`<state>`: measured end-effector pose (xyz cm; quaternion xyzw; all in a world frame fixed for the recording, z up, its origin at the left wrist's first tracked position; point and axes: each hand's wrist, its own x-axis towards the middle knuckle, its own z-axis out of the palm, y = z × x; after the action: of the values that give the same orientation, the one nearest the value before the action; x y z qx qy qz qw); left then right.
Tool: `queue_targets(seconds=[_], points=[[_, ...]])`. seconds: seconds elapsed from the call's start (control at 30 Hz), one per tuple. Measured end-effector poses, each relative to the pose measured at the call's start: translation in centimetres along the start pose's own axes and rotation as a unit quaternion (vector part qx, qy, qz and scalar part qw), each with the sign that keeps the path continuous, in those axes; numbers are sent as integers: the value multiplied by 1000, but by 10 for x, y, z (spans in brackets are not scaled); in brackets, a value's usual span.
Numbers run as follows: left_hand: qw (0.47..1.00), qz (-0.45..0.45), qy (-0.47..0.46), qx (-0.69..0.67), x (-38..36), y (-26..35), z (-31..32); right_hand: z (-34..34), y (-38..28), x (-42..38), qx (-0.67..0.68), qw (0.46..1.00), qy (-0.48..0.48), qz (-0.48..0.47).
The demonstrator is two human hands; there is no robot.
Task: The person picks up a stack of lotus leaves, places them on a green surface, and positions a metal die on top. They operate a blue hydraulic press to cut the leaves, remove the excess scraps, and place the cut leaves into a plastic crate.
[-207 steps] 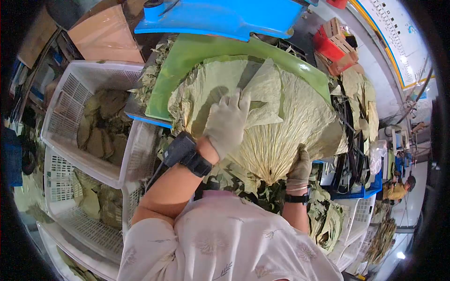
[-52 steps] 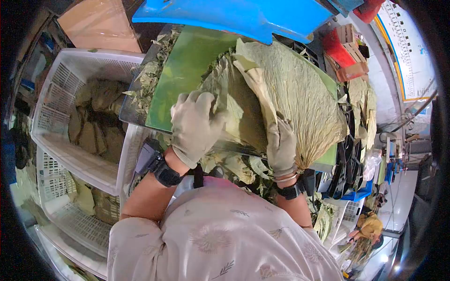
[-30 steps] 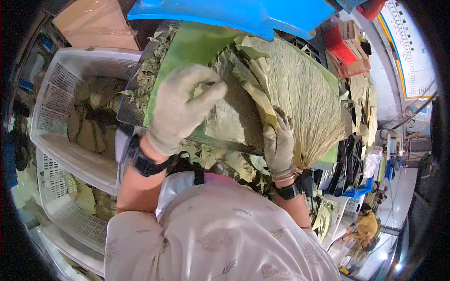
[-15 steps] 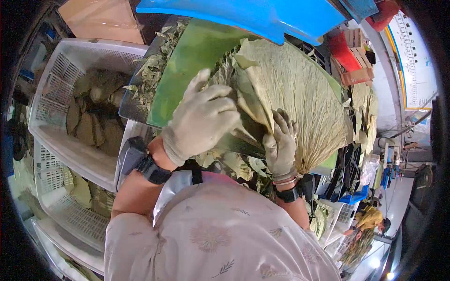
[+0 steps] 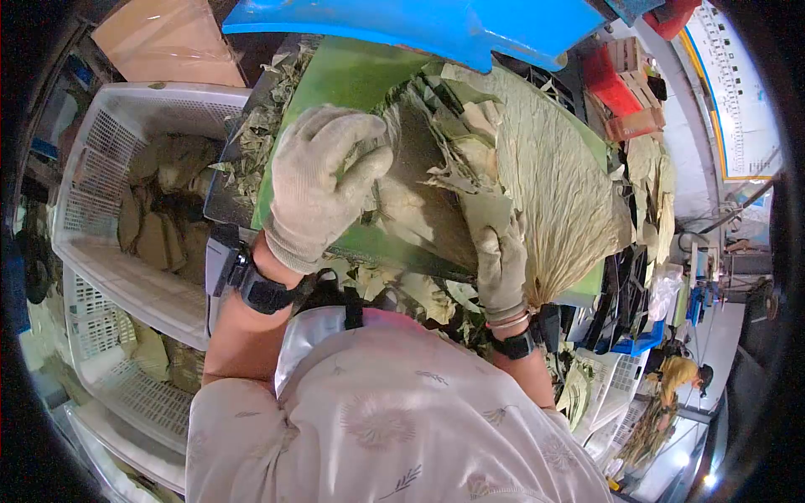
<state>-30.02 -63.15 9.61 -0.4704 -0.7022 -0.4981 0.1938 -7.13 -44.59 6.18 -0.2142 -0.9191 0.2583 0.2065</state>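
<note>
Our dried leaves (image 5: 558, 176) lie on the green board (image 5: 360, 63), touching the fingers of our right hand (image 5: 502, 272); our left hand (image 5: 323, 180) curls its fingers near their left side. We cannot tell if either pinches any.

Green board (image 5: 348, 71) on a dark tabletop (image 5: 223, 204), dried leaves (image 5: 558, 184) spread across the board, leaf scraps (image 5: 262, 134) beside it

The left hand (image 5: 327, 180) hides its palm behind curled fingers, so whether it pinches anything cannot be told. The right hand (image 5: 501, 272) covers part of the dried leaf (image 5: 558, 189) it holds. The blue panel (image 5: 402, 23) is cut off at the far edge, the shirt (image 5: 386, 427) at the near. On the right, print on the wall chart (image 5: 729, 92) looks too small to read.
</note>
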Motion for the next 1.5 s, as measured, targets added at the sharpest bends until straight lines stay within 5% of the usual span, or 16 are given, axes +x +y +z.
queue_targets(seconds=[0.23, 0.33, 0.43, 0.5, 0.6, 0.7, 0.73, 0.8, 0.83, 0.93, 1.0, 1.07, 1.2, 1.27, 1.33, 1.5], points=[[992, -57, -111, 8, -6, 5, 35, 2, 1, 0, 19, 1000, 9, -11], [940, -275, -81, -184, 8, 11, 50, 2, -2, 1, -6, 1000, 11, -11], [905, -314, -62, -279, 17, 11, 52, 2, 3, 0, -16, 998, 15, -54], [944, -208, -57, -251, 14, 5, 59, 1, -2, 1, -27, 998, 6, -51], [940, -225, -39, -255, 13, 3, 61, 4, -1, 3, -31, 997, 19, -64], [903, -243, -43, -351, 7, -4, 62, 4, -1, 2, -47, 997, 13, -68], [841, -318, -74, -430, 9, -9, 62, 3, -4, 3, -60, 996, 11, -63], [967, -16, -72, -243, 5, -31, 55, 5, -6, 2, -71, 996, 10, -57], [967, -17, -73, -243, 1, -32, 56, 5, -6, 2, -59, 996, 19, -65], [817, -317, -76, -475, 14, -10, 50, 6, -4, 2, -54, 996, 30, -70], [729, -397, -50, -555, 13, -10, 55, 6, -5, 3, -59, 995, 29, -70], [724, -383, -76, -569, 12, -18, 61, 5, -9, 4, -52, 996, 23, -70], [901, -134, -92, -403, 3, -29, 64, 6, -2, 2, -70, 994, 20, -78], [930, -79, -99, -345, 10, -23, 59, 6, 1, 1, -94, 992, 2, -80], [688, -390, -96, -604, 18, -9, 55, 8, 0, 0, -87, 994, 11, -69], [759, -350, -126, -535, 15, -21, 65, 6, 0, 2, -87, 994, -2, -71]])
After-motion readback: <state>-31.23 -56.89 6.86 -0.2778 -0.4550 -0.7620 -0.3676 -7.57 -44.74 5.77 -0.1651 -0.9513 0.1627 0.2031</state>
